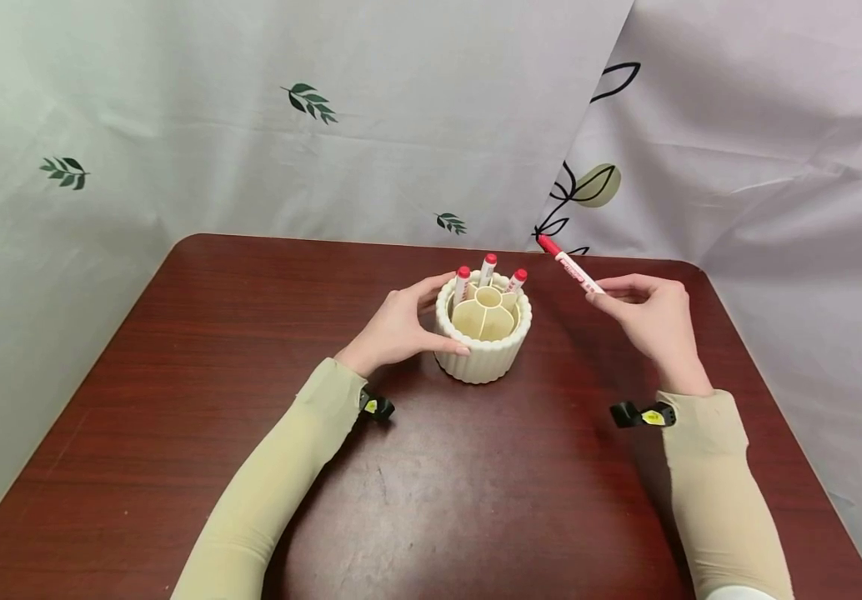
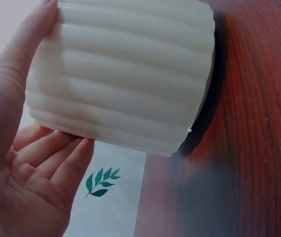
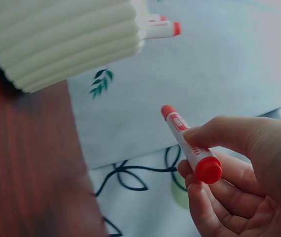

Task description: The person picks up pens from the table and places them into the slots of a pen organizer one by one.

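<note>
A cream, ribbed pen holder (image 1: 483,358) with a scalloped rim and divided compartments stands on the table. Three red-ended white markers (image 1: 488,271) stick up from its back compartments; the front ones look bare. My left hand (image 1: 393,329) grips the holder from the left, thumb along its front; in the left wrist view the other fingers touch the ribbed wall (image 2: 125,74). To the right of the holder and apart from it, my right hand (image 1: 656,321) pinches another red-and-white marker (image 1: 569,267) near one end. That marker (image 3: 184,133) is held in the air, tilted, its far end toward the upper left.
The dark red wooden table (image 1: 476,500) has rounded back corners. Pale curtains (image 1: 401,150) with leaf prints hang right behind it and along both sides. Each sleeve cuff carries a black wrist camera (image 1: 637,414).
</note>
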